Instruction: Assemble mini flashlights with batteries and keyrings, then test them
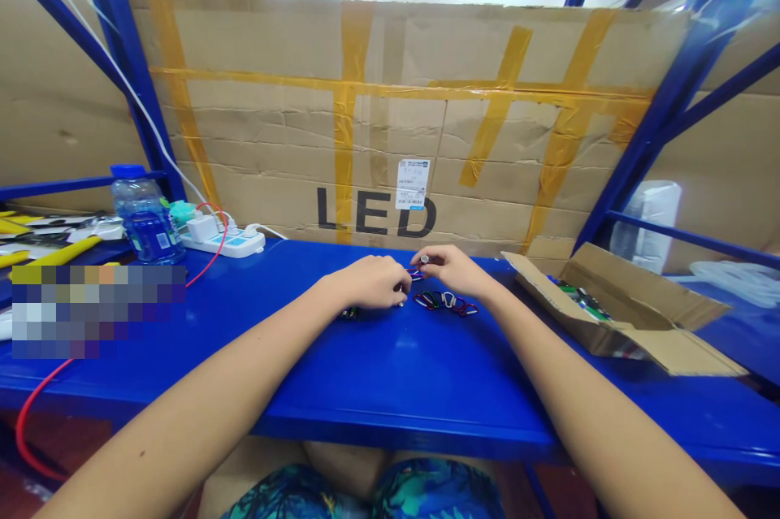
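My left hand (374, 282) is closed low over the blue table, its fingers curled. Something small and shiny shows at the fingertips, but its kind is hidden. My right hand (454, 269) pinches a small item with a round silver end (425, 259); most of it is hidden by the fingers. Several small carabiners (448, 302), in red, black, green and silver, lie on the table below my right hand. A blue and red metallic piece (416, 275) shows between the two hands. More small pieces (349, 313) lie partly hidden under my left wrist.
An open cardboard box (652, 316) with several slim coloured items stands on the right. On the left are a blue-capped bottle (146, 218), a white power strip (228, 241), a red cable (52, 377) and yellow-handled tools (61, 255). A large cardboard panel (274, 137) stands behind.
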`<move>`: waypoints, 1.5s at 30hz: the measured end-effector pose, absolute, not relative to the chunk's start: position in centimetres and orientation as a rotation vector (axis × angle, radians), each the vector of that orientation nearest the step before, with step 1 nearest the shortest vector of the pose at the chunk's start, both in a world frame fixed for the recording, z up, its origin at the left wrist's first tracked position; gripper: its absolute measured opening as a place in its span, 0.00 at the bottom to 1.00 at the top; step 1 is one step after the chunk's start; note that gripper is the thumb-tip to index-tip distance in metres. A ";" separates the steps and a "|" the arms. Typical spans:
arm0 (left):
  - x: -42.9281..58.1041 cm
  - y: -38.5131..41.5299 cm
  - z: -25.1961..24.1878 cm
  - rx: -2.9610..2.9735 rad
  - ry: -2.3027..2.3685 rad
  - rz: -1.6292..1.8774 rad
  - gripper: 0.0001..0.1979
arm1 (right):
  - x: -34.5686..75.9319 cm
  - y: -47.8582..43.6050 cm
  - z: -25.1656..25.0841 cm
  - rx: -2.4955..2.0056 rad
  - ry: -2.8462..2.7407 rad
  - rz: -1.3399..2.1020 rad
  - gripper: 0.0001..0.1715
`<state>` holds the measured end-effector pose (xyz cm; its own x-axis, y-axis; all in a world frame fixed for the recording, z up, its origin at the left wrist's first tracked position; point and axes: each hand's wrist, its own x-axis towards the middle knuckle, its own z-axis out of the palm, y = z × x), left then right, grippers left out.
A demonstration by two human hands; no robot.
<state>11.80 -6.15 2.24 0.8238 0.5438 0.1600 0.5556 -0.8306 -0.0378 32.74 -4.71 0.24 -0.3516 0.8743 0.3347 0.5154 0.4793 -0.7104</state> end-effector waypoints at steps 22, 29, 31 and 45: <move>12.4 -5.4 1.6 -2.676 -0.972 -0.832 0.07 | 32.2 -4.7 -0.5 -1.102 -2.153 0.664 0.08; 12.5 -4.8 0.9 -2.723 -0.869 -0.860 0.07 | 32.1 -4.7 -0.8 -1.091 -2.135 0.785 0.09; 12.5 -4.6 0.8 -2.742 -0.845 -0.869 0.08 | 32.0 -4.9 -0.6 -1.082 -2.112 0.835 0.09; 12.2 -5.6 1.6 -2.775 -0.986 -0.634 0.09 | 32.1 -5.2 0.3 -1.125 -2.024 0.781 0.07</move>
